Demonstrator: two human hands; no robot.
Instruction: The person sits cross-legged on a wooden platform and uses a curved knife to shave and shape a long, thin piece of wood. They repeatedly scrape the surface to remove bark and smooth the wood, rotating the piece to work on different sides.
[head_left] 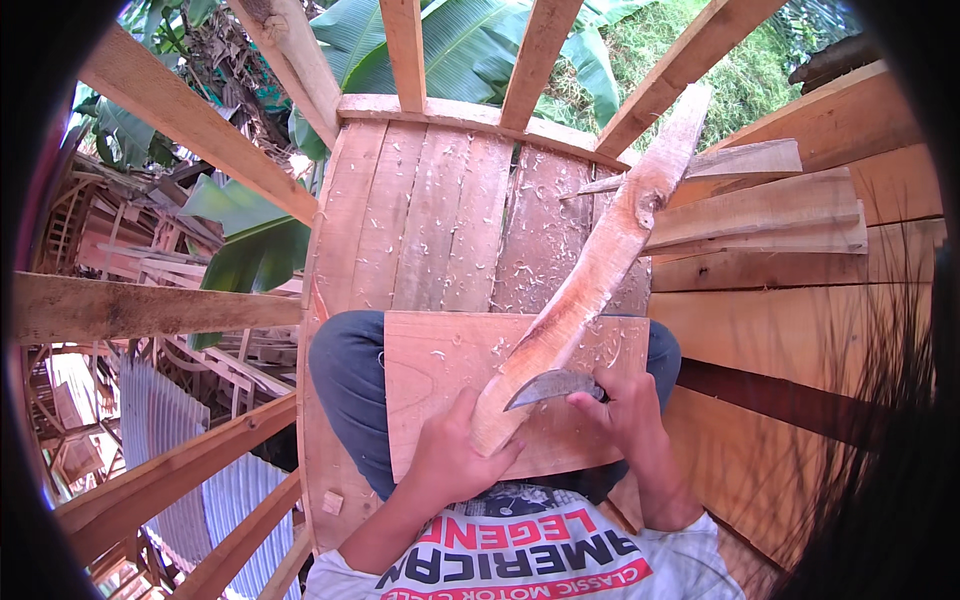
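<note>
A long, slightly curved piece of wood (598,262) slants from my lap up to the far right, with a knot near its far end. My left hand (462,446) is closed around its near end. In my right hand (628,412) is a knife (553,386) with a short curved blade; its handle is mostly hidden by my fingers. The blade lies across the wood just ahead of my left hand. Under both rests a flat wooden board (440,350) across my crossed legs, with a few shavings on it.
Pale shavings are scattered over the plank floor (430,215) ahead. Wooden rails (160,308) surround the platform on the left and far sides. Loose offcuts (760,218) lean by the plank wall (770,335) at right. A small wood block (333,502) lies at lower left.
</note>
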